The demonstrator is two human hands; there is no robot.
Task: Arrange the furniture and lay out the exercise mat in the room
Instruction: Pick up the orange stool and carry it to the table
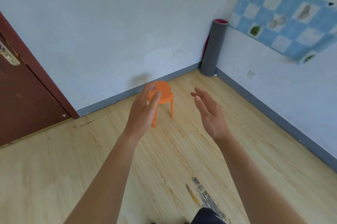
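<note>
Left hand (144, 109) before stool (165, 90), right hand (209, 113) beside

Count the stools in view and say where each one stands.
1. The orange stool stands on the wooden floor near the back wall, partly behind the left hand. More could be outside the frame.

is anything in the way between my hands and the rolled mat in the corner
Nothing visible blocks it. The orange stool stands left of the line to the rolled mat, behind the left hand in this view; only wooden floor shows between the right hand and the mat.
</note>
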